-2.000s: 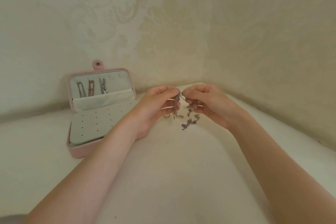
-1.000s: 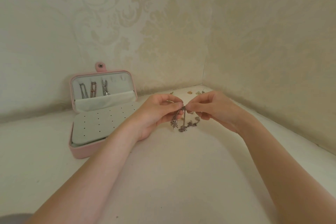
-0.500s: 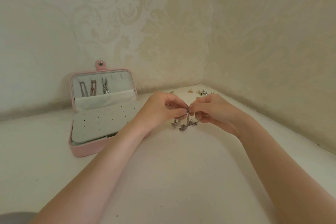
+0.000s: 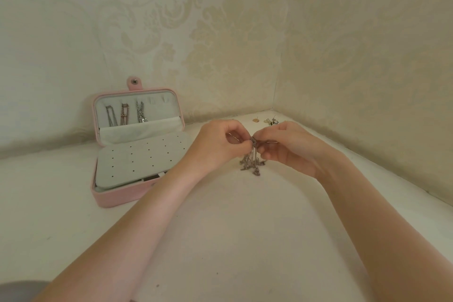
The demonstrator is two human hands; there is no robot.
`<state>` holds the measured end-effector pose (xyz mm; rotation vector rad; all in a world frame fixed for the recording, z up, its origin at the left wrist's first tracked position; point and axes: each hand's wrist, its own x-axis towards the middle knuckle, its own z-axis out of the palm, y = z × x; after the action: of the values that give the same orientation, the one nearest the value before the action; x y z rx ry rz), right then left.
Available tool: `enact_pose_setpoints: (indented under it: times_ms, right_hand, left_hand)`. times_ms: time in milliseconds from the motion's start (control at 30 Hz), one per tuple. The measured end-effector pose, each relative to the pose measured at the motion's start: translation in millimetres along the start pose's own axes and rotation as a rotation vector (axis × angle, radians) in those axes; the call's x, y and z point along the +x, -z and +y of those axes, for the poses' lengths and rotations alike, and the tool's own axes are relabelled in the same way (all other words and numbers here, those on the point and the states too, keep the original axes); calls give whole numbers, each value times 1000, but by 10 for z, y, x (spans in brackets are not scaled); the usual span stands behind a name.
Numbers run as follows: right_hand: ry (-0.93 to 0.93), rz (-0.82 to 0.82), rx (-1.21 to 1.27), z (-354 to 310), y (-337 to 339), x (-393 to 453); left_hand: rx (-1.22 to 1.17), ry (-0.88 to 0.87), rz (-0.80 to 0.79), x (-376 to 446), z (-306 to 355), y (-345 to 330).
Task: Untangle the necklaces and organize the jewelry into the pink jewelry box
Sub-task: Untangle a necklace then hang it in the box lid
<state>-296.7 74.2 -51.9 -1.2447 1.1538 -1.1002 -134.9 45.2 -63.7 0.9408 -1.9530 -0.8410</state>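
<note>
Untangling step in hand: left hand and right hand both pinch the tangled necklace (charms dangling) right of the open pink jewelry box; next move calls for teasing strands apart.

Open tabletop nearby; pink jewelry box left, walls behind.

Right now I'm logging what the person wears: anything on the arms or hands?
Both forearms are bare to the picture's bottom edge: no sleeves, watch or bracelets show. The left hand and right hand wear no gloves; I see no rings on the visible fingers.
</note>
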Motion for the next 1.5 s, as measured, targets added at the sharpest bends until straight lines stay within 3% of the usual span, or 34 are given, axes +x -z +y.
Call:
enact_pose_setpoints:
  times_ms: [100,333,633,833,933,1033,1133,1333,1500]
  right_hand:
    - [3,-62,-3,-8,30,-15]
    - [4,-29,-169,-16,19,-19]
    - [-88,89,36,-11,-93,23]
    - [-23,98,-118,23,-145,30]
    - [15,111,-163,26,-163,29]
    - [-26,104,-25,10,-166,26]
    - [-82,51,73,-19,-180,20]
    - [-92,-8,-157,-18,-182,1]
    - [-116,80,-63,-12,-121,14]
  left_hand:
    - [-18,25,-12,5,-3,25]
    - [-88,89,-91,16,-16,36]
    - [-274,132,-47,26,3,24]
    - [153,-46,-42,23,-24,-64]
    - [218,-134,3,19,-20,-66]
    - [53,-111,67,32,-5,-44]
    - [-216,36,70,30,43,-10]
    - [-646,280,0,38,92,-15]
    - [-815,388,-49,40,150,21]
